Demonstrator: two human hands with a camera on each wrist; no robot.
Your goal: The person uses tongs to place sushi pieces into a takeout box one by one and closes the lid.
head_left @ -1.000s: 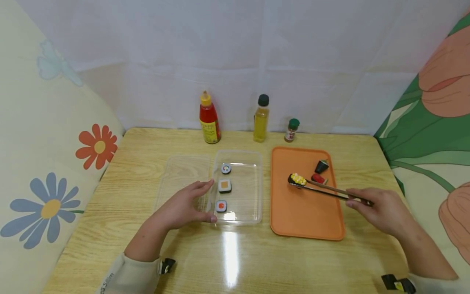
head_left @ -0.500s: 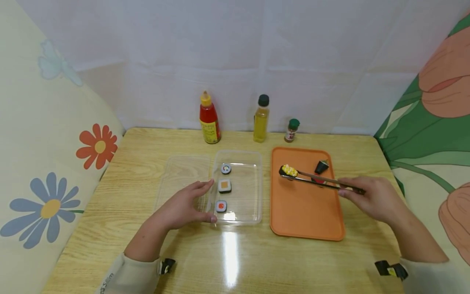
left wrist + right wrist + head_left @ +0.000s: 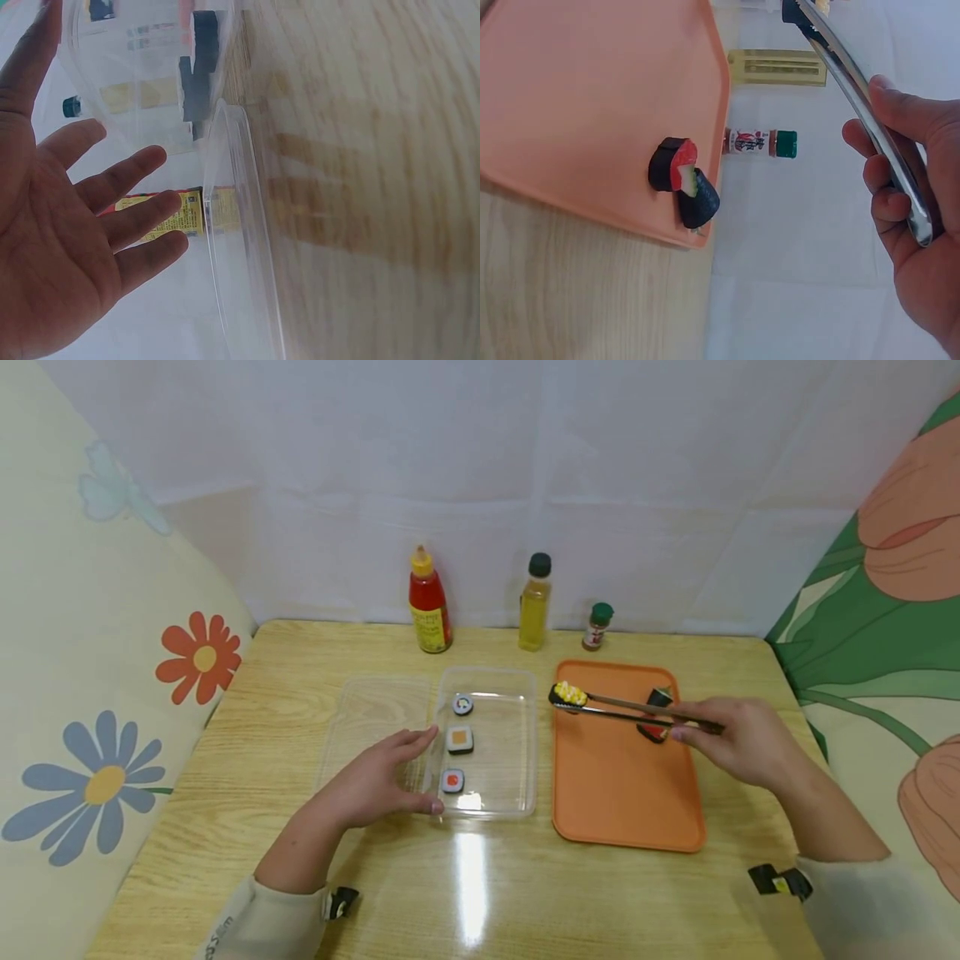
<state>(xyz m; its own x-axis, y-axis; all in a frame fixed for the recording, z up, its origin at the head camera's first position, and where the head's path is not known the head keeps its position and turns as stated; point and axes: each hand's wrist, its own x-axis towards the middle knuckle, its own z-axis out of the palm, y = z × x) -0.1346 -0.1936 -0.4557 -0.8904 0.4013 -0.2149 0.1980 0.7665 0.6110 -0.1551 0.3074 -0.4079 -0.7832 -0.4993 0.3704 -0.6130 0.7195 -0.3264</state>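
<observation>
My right hand [image 3: 738,739] grips metal tongs [image 3: 864,112], their tips pinching a sushi piece with yellow corn topping [image 3: 567,695] above the left edge of the orange tray [image 3: 622,802]. On that tray lie a red-topped sushi [image 3: 673,166] and a dark cone-shaped hand roll [image 3: 699,202]. My left hand [image 3: 375,781] has its fingers spread beside the clear plastic box [image 3: 500,743], thumb at its near left corner. Down the box's left side sit a round sushi roll [image 3: 462,704], a square one with an orange centre [image 3: 460,739] and one with a red centre [image 3: 452,780].
The box's clear lid [image 3: 382,706] lies folded out on the left, partly behind my left hand. Along the back stand a red sauce bottle [image 3: 430,614], an oil bottle [image 3: 534,610] and a green-capped spice jar [image 3: 596,627]. A white cloth [image 3: 337,552] hangs behind the table.
My right hand has moved left and away from me, carrying the corn sushi in the tongs from mid-tray to the tray's left edge. My left hand has stayed put.
</observation>
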